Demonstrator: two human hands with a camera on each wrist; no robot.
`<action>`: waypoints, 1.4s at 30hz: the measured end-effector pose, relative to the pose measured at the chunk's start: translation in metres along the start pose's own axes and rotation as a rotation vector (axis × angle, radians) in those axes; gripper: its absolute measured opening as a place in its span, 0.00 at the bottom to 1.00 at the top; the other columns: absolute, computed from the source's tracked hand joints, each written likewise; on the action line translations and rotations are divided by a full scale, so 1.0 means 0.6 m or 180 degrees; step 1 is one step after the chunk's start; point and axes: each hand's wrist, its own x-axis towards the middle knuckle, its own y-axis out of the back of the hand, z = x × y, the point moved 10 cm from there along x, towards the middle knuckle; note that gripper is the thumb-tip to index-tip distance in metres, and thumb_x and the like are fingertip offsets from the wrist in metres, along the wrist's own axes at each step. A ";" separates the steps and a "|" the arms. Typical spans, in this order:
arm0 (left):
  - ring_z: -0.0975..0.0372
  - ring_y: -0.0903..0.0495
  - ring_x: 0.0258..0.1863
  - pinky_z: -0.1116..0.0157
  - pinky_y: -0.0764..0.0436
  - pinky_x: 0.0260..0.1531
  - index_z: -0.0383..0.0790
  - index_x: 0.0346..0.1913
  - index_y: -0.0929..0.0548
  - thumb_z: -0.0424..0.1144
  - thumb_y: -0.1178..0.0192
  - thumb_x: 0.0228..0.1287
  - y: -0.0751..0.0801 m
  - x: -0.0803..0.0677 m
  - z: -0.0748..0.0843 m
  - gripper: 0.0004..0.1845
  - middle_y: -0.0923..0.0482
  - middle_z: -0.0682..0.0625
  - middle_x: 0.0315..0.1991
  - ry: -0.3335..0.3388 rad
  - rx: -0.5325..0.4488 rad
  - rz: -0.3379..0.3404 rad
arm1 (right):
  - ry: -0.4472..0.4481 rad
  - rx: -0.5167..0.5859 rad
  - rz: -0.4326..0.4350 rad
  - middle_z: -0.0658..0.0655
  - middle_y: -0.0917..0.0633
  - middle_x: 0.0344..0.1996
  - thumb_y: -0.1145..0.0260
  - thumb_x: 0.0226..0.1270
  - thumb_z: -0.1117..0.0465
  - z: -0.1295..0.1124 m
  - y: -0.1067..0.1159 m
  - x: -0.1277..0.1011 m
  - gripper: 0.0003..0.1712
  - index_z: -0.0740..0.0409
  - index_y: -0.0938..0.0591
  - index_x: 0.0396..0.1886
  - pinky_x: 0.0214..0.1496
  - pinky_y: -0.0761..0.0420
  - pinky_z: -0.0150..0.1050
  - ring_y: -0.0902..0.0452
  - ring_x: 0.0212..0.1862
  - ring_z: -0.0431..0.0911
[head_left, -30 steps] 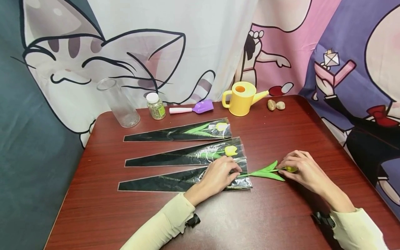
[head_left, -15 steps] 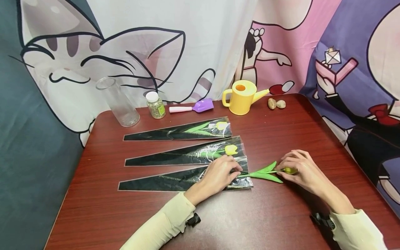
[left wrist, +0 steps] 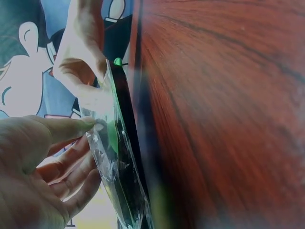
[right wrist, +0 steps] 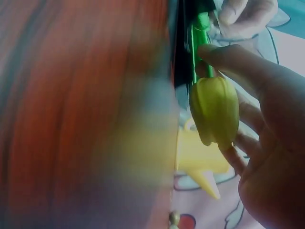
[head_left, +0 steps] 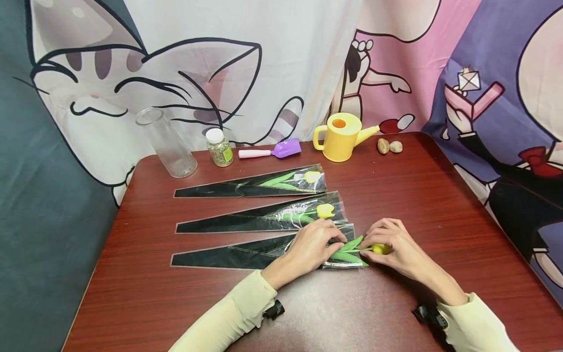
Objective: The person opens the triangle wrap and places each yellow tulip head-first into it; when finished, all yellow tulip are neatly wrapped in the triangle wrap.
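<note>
— Cartoon curtains hang behind a reddish-brown wooden table (head_left: pixel 396 195); where on it are the hands?

— Near the front edge, a little right of the middle. The right hand (head_left: pixel 398 249) pinches the yellow bud of a fake tulip (head_left: pixel 381 248) between thumb and fingertips; the right wrist view shows the bud (right wrist: pixel 215 109) gripped that way, with the green stem running away from it.

— And the stem?

— Its green leaves (head_left: pixel 347 250) lie at the open mouth of the nearest plastic sleeve (head_left: pixel 246 255), partly inside it. That sleeve lies flat, its narrow black end pointing toward the table's left edge.

— What is the left hand doing?

— The left hand (head_left: pixel 310 247) rests on the wide end of that sleeve, fingers curled over the clear plastic. In the left wrist view the thumb and fingers (left wrist: pixel 62 131) pinch the clear film (left wrist: pixel 112 157), holding the mouth open, with green showing inside.

— So the two hands are close?

— Just beside each other, the leaves between them.

— Anything else on the table?

— Two more wrapped tulips lie behind it: one sleeve (head_left: pixel 264 219) in the middle, another (head_left: pixel 255 185) farther back. Along the back edge stand a clear glass cylinder (head_left: pixel 166 144), a small jar (head_left: pixel 219 148) with a white lid, a purple scoop (head_left: pixel 272 151), a yellow watering can (head_left: pixel 339 138), and two pebbles (head_left: pixel 389 146) near the back right corner.
</note>
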 end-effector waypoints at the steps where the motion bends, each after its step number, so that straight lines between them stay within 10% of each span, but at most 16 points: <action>1: 0.70 0.24 0.39 0.72 0.26 0.38 0.53 0.38 0.11 0.44 0.31 0.61 0.000 0.000 0.000 0.04 0.20 0.62 0.37 0.0001 -0.0008 -0.0009 | -0.0001 0.0016 0.0021 0.34 0.17 0.35 0.20 0.47 0.61 -0.002 -0.003 0.002 0.15 0.40 0.11 0.36 0.54 0.42 0.51 0.28 0.46 0.40; 30: 0.70 0.26 0.38 0.73 0.27 0.36 0.52 0.40 0.11 0.44 0.32 0.62 -0.003 0.000 0.002 0.05 0.21 0.62 0.37 -0.0052 -0.0038 -0.0048 | -0.0104 0.0152 0.0129 0.34 0.17 0.34 0.19 0.46 0.60 -0.009 -0.020 0.016 0.16 0.40 0.11 0.35 0.49 0.41 0.46 0.30 0.43 0.36; 42: 0.70 0.25 0.39 0.73 0.26 0.38 0.52 0.40 0.11 0.44 0.31 0.61 -0.002 -0.005 -0.002 0.05 0.20 0.62 0.37 -0.0045 -0.0010 0.0018 | -0.0605 0.0228 0.0023 0.40 0.17 0.41 0.19 0.48 0.60 0.032 0.046 -0.013 0.21 0.43 0.13 0.44 0.49 0.31 0.28 0.27 0.48 0.35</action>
